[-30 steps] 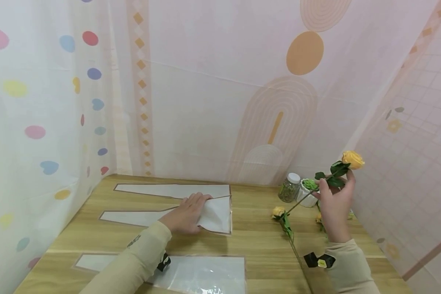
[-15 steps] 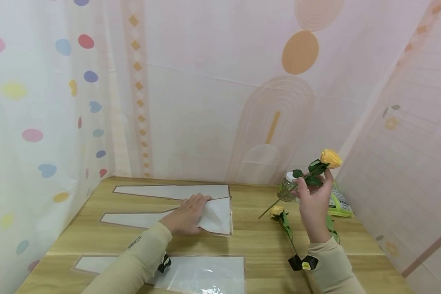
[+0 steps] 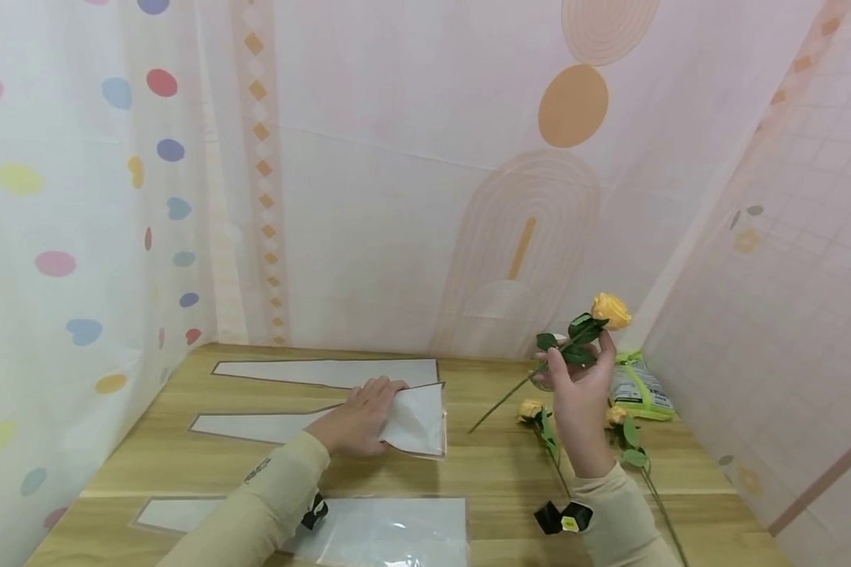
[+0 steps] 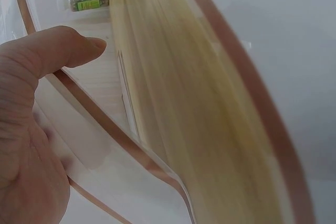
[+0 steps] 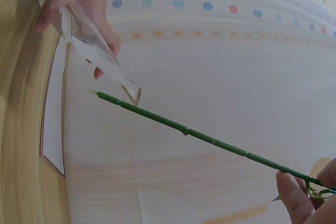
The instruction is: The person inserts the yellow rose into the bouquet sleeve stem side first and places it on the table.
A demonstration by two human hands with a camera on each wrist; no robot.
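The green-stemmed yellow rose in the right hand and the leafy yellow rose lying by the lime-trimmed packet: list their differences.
The green-stemmed yellow rose is held above the tan wooden table by the right hand; the leafy yellow rose lies on it. In the head view, the held rose's stem slants left from its bloom; the lying rose's, right. The held rose's leaves look darker than the lying rose's. Both bear green leaves.

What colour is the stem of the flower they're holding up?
The stem is green, clearest in the right wrist view.
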